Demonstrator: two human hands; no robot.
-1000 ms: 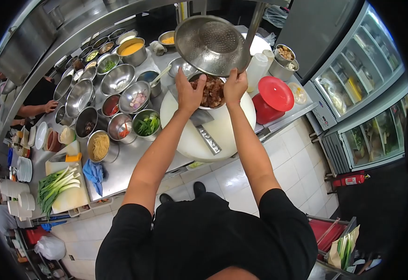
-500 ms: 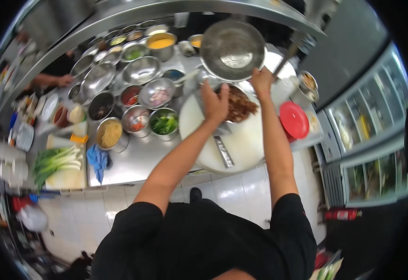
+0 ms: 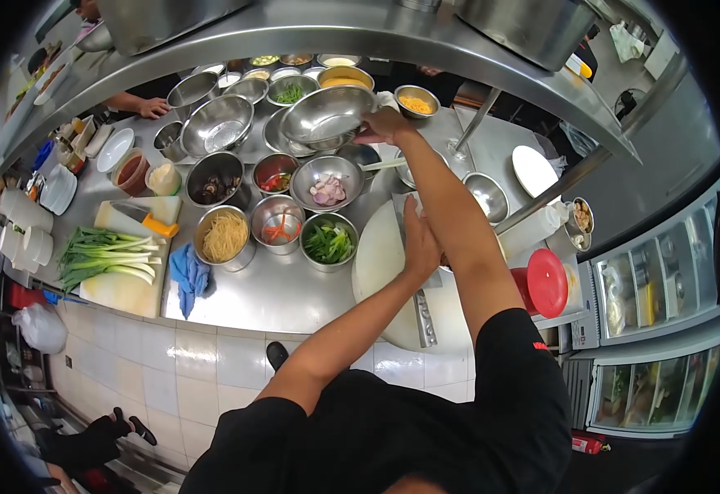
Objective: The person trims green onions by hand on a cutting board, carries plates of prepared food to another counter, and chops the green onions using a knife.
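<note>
My right hand (image 3: 383, 126), arm stretched forward, grips the rim of a metal strainer bowl (image 3: 327, 115), which is tilted over other bowls at the back of the counter. My left hand (image 3: 420, 243) is held over the round white cutting board (image 3: 380, 267), its fingers stretched out beside my right forearm and nothing seen in it. A cleaver (image 3: 425, 317) lies on the board, handle toward me. My forearm hides most of the bowl of brown meat. Left of the board stand bowls with green leaves (image 3: 328, 241), chopped shallots (image 3: 328, 189) and red strips (image 3: 279, 228).
A steel shelf (image 3: 335, 41) crosses above the counter. Noodles (image 3: 226, 237), a blue cloth (image 3: 188, 276) and green onions (image 3: 109, 259) are at the left. A red lidded container (image 3: 547, 283) and white plate (image 3: 534, 170) stand right. Another person's hand (image 3: 153, 108) rests at the back left.
My right hand has carried the strainer bowl leftward, from above the meat bowl to over the other bowls. My left hand has stayed near the board, and the view has shifted left.
</note>
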